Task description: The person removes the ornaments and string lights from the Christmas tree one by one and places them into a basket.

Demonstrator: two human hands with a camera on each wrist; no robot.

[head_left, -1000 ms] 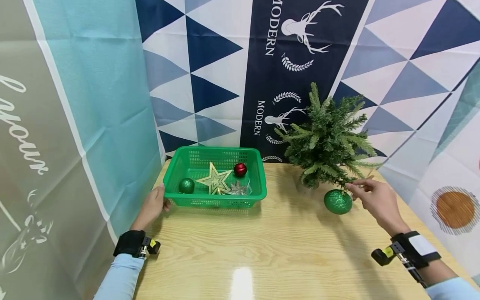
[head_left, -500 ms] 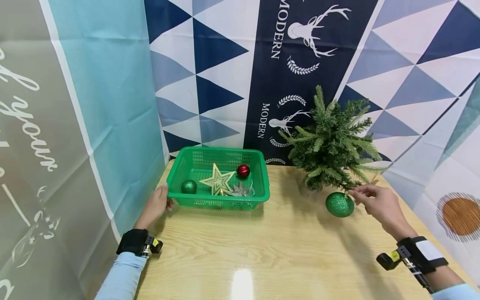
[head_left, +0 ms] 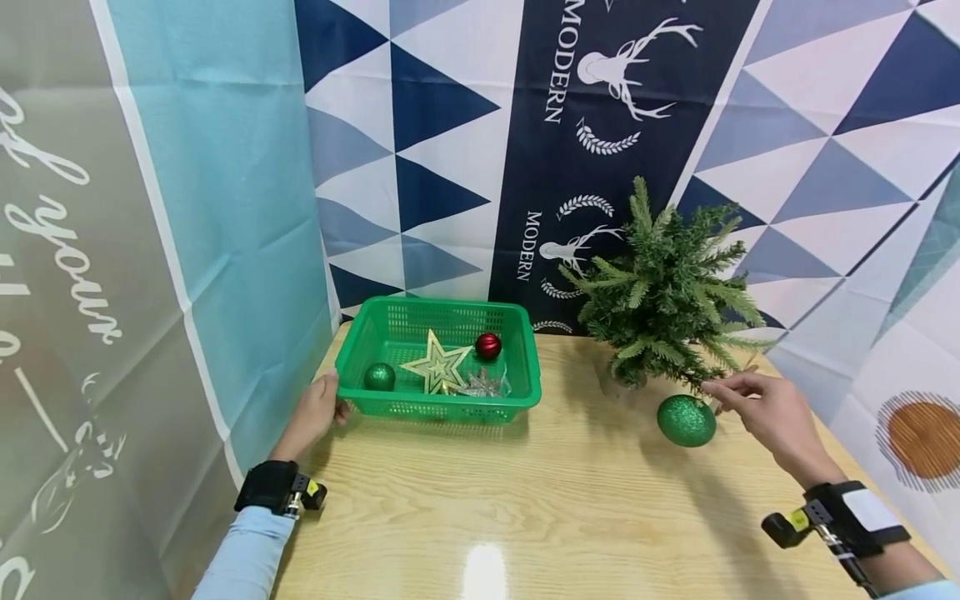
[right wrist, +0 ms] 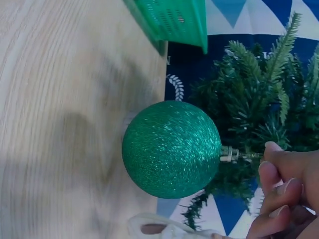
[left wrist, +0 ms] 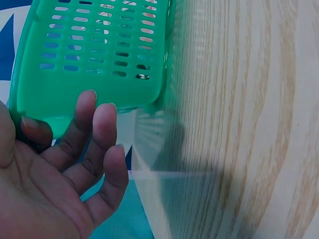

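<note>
My right hand [head_left: 772, 417] pinches the thin hanger above a green glitter bauble [head_left: 686, 421], which hangs below the fingertips. In the right wrist view the bauble [right wrist: 172, 149] shows large, its metal cap pointing to the thumb and finger of the hand [right wrist: 289, 189]. Just behind it are the lower branches of a small artificial Christmas tree [head_left: 667, 292]. At the left, my left hand [head_left: 313, 412] holds the near left corner of a green plastic basket [head_left: 442, 408]. The left wrist view shows the fingers of this hand [left wrist: 75, 169] at the basket's rim, the other fingertips curled beside its wall.
Inside the basket lie a gold star [head_left: 437, 364], a red bauble [head_left: 487, 346], a smaller green bauble [head_left: 379, 377] and a silvery glitter ornament [head_left: 482, 384]. The wooden table [head_left: 480, 483] meets patterned cloth [head_left: 442, 175] at the back and left. The tree's base [head_left: 621, 382] stands right of the basket.
The right hand and green bauble have moved slightly down and right, a little away from the branch tip. The left hand stays at the basket corner. The head view has shifted slightly.
</note>
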